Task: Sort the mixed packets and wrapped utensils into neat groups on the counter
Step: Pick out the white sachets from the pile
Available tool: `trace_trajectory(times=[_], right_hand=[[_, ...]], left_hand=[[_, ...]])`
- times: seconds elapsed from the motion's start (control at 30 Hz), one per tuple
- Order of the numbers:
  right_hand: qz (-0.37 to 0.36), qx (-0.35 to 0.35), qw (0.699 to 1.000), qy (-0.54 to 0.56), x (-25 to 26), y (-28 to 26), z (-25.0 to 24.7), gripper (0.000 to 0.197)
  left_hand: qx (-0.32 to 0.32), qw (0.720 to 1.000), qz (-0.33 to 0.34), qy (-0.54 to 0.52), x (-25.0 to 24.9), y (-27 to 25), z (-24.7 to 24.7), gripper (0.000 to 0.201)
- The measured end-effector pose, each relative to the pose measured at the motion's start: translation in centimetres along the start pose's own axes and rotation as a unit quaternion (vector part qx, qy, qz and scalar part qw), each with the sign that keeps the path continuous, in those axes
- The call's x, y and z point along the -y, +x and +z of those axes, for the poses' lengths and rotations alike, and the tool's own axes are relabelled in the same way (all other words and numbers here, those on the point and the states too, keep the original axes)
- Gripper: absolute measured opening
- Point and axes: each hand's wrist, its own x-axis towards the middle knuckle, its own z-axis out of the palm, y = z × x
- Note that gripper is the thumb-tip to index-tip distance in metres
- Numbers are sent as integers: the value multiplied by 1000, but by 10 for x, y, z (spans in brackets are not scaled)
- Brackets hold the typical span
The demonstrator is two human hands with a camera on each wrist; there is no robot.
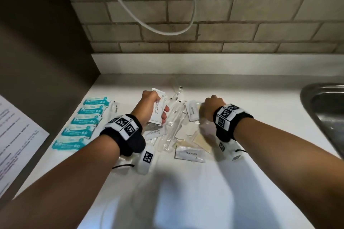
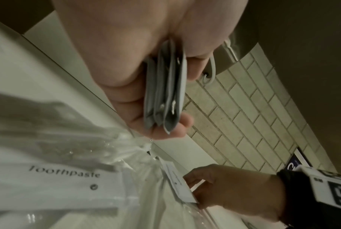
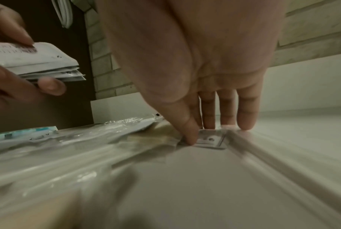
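Note:
My left hand (image 1: 149,103) grips a stack of white shampoo and conditioner packets (image 1: 157,111) above the counter; the left wrist view shows the stack (image 2: 165,93) edge-on between thumb and fingers (image 2: 126,96). My right hand (image 1: 211,106) reaches down to a small white packet (image 1: 193,110) at the pile's right. In the right wrist view its thumb and fingertips (image 3: 191,137) pinch that packet (image 3: 210,139) at its edges while it lies on the counter. Between my hands lie clear-wrapped utensils (image 1: 173,126), toothpaste packets (image 1: 189,154) and beige sachets (image 1: 202,139).
A neat row of teal packets (image 1: 83,122) lies at the left, beside a dark side panel. A printed sheet (image 1: 14,135) hangs on that panel. A steel sink (image 1: 325,108) sits at the right. A white cable (image 1: 167,31) dangles over the tiled wall.

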Motion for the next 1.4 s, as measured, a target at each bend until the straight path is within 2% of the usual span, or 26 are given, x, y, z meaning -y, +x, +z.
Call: trace_trajectory(times=[0.07, 0.17, 0.27, 0.33, 0.47, 0.6, 0.67, 0.77, 0.87, 0.93, 1.03, 1.13, 1.2, 1.3, 1.4], right_hand=[[0, 9, 1000, -13, 0, 5, -1, 46], [-12, 34, 999, -40, 7, 12, -2, 51], [-19, 24, 999, -10, 12, 9, -8, 25], [-26, -14, 998, 49, 12, 6, -15, 10], [-46, -102, 978, 174, 11, 2, -32, 28], [-135, -169, 948, 232, 23, -13, -55, 25], [-213, -144, 933, 252, 37, -23, -64, 21], [-339, -35, 895, 288, 66, -46, -70, 23], [-400, 57, 866, 296, 92, -62, -65, 21], [-404, 45, 863, 300, 108, -67, -60, 23], [-377, -47, 869, 316, 125, -70, -59, 34], [-365, -86, 857, 353, 135, -69, -62, 46], [-364, -110, 862, 337, 143, -68, -61, 50], [-354, -110, 874, 315, 157, -65, -59, 57], [-333, -77, 904, 258, 167, -65, -53, 52]], left_hand=[[-3, 1000, -9, 9, 3, -1, 2, 72], [-9, 999, -13, 32, 6, -2, 4, 53], [-26, 999, 7, 20, 6, -4, 3, 31], [-36, 999, 20, 13, 7, -5, 0, 15], [-48, 998, 39, 28, 8, -7, -8, 9], [-78, 991, 86, 66, 7, -10, -22, 7], [-114, 981, 115, 108, 5, -9, -30, 10], [-155, 966, 151, 139, -1, -12, -44, 10], [-157, 970, 150, 112, -9, -18, -58, 11], [-129, 977, 135, 102, -14, -23, -65, 17], [-89, 985, 124, 82, -18, -32, -71, 24], [-41, 996, 83, -8, -20, -41, -84, 32], [-19, 996, 84, 12, -17, -44, -95, 31], [-55, 988, 107, 102, -17, -48, -115, 15], [-116, 977, 130, 125, -23, -50, -140, 16]])
